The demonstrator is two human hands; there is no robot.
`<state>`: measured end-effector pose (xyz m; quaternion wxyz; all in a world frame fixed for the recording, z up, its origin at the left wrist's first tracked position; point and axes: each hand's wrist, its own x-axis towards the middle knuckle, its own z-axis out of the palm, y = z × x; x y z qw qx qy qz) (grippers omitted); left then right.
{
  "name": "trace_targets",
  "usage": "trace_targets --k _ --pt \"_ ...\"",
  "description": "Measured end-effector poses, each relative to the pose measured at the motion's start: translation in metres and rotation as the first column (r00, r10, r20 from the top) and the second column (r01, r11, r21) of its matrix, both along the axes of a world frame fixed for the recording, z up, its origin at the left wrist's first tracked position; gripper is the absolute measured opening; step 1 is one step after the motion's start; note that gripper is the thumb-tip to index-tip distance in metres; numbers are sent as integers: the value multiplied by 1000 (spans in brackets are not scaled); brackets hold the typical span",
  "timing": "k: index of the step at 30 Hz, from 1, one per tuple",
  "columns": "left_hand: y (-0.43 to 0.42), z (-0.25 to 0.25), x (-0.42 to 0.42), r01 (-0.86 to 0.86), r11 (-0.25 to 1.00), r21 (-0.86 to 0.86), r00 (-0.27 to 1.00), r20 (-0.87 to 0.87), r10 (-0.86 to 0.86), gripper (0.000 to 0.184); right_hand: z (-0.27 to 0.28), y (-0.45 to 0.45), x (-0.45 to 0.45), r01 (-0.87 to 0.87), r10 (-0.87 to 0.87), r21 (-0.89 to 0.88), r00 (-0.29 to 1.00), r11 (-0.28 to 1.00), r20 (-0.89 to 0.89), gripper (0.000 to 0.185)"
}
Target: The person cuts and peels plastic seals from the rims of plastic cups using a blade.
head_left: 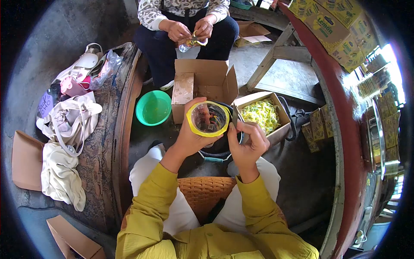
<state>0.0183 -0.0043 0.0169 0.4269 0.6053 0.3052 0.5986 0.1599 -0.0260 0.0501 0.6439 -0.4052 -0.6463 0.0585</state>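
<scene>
My left hand (188,137) is wrapped round a clear plastic container with a yellow rim (188,118), its round opening or base facing me. Through its wall I see dark and reddish shapes that I cannot make out. In my right hand (249,144), pinched between thumb and fingers, is a small dark blade (235,115), held upright at the container's right edge. Whether the blade touches the rim I cannot tell. Below the container, a dark bucket (215,155) with a light-green handle grip is partly hidden by my hands.
Ahead stand an open cardboard box (183,88) and a box of yellow-green shreds (261,116). A green basin (153,108) is on the left. Opposite, a person's hands (189,32) work on a similar clear piece. Bags (71,116) lie on the left seat; a red-edged table (340,129) curves along the right.
</scene>
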Motion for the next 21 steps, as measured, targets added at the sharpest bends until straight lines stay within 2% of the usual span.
trace_targets --k 4,10,13,19,21 --pt "-2 3 -1 2 999 -39 1000 3 -1 87 -3 0 -3 -15 15 5 1000 1000 28 15" --pt "-2 1 0 33 999 -7 999 -28 -33 86 -2 2 -3 42 -43 32 997 999 58 15" --pt "-4 -2 -1 44 999 25 990 -132 -40 86 -1 2 2 24 -23 -21 999 999 35 15" --pt "-4 5 1 61 996 -61 998 31 -59 85 -4 4 4 6 -10 -66 999 998 -54 13" --pt "-3 3 0 57 997 -44 998 12 -57 86 -3 4 4 -11 10 -46 1000 999 -25 14"
